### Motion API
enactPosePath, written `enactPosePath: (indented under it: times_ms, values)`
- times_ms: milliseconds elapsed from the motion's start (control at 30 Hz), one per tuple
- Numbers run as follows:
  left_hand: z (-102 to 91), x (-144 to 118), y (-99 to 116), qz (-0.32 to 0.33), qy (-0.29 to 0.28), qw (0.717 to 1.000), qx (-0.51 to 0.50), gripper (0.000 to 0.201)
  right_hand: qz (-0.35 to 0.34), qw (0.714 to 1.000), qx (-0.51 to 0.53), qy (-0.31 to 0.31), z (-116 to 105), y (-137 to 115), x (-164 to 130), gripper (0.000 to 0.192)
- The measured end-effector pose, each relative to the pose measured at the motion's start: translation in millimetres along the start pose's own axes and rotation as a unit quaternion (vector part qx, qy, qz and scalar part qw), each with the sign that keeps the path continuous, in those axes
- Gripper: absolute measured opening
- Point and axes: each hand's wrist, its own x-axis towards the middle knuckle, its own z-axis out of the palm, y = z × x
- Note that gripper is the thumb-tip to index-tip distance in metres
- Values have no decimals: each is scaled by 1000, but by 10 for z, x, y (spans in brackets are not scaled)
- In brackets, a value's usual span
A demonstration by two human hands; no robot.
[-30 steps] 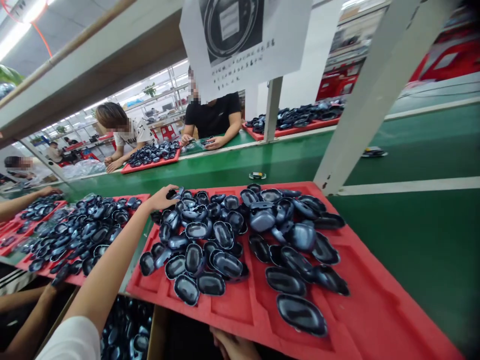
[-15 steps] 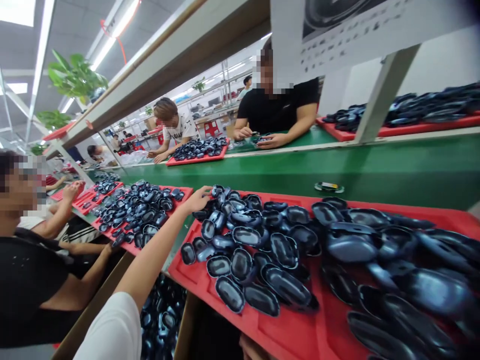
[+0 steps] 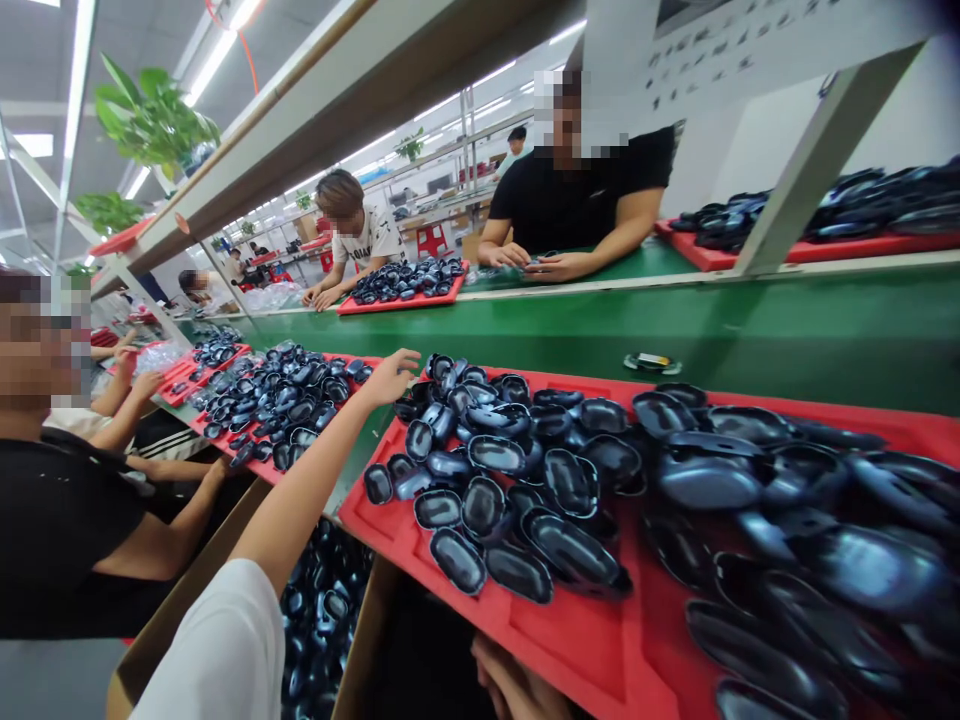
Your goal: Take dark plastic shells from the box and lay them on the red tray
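Observation:
My left hand (image 3: 395,377) reaches forward past the far left corner of a red tray (image 3: 600,640). Its fingers are stretched out over the green belt's edge, with nothing visible in them. Just to its right lies a heap of glossy dark blue, oval hollow plastic shells (image 3: 497,455), many with their open side up. My right hand (image 3: 517,685) shows only in part under the tray's front edge, in shadow. Whether it grips the tray or anything else is hidden.
A green conveyor belt (image 3: 540,335) runs behind the trays, carrying a small part with a yellow piece (image 3: 652,363). More shells fill a neighbouring red tray (image 3: 259,470) and a cardboard box (image 3: 352,665) below. Co-workers sit at left and across, under an overhead shelf (image 3: 300,140).
My left hand has risen slightly off the shells at the tray's corner, its fingers now apart from them. More of my right hand shows under the tray. The view has shifted a little.

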Motion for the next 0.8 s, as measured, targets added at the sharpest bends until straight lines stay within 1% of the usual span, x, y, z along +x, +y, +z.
enactPosePath:
  times_ms: [67, 100, 133, 200, 300, 333, 400, 500, 567, 633, 700, 733, 800]
  values:
    - [-107, -167, 16, 31, 32, 999, -22, 48, -10, 1000, 7, 16, 12, -3, -43, 63]
    - [-162, -284, 22, 54, 38, 997, -34, 48, -11, 1000, 11, 22, 18, -2, -60, 65]
    - [-211, -417, 27, 77, 35, 995, -44, 48, -9, 999, 14, 27, 24, -2, -74, 65]
    - [-271, -700, 22, 113, 8, 992, -62, 47, -3, 999, 17, 35, 36, -8, -91, 66]
    - [-227, -1038, -28, 120, -28, 989, -84, 44, 1, 999, 20, 34, 62, -39, -106, 63]
    - [-184, -1107, -52, 115, -27, 989, -90, 43, -2, 999, 26, 30, 73, -54, -110, 62]
    - [-89, -1187, -98, 104, -1, 990, -100, 42, -13, 999, 40, 22, 98, -81, -119, 61]
    - [-27, -1263, -136, 102, 69, 986, -113, 38, -33, 998, 47, 9, 125, -107, -129, 59]
    - [-68, -1368, -150, 106, 113, 981, -115, 35, -34, 998, 47, 2, 121, -117, -128, 60]
    - [-159, -1548, -199, 105, 173, 974, -100, 33, -23, 999, 45, -11, 96, -130, -124, 60]
    - [-260, -1787, -336, 93, 264, 957, -70, 27, -13, 999, 42, -24, 59, -151, -124, 61]
    - [-299, -1922, -449, 81, 321, 942, -51, 24, -10, 999, 42, -30, 42, -164, -128, 62]
    - [-316, -2209, -759, 36, 443, 896, -16, 18, -9, 998, 48, -37, 15, -192, -145, 62]
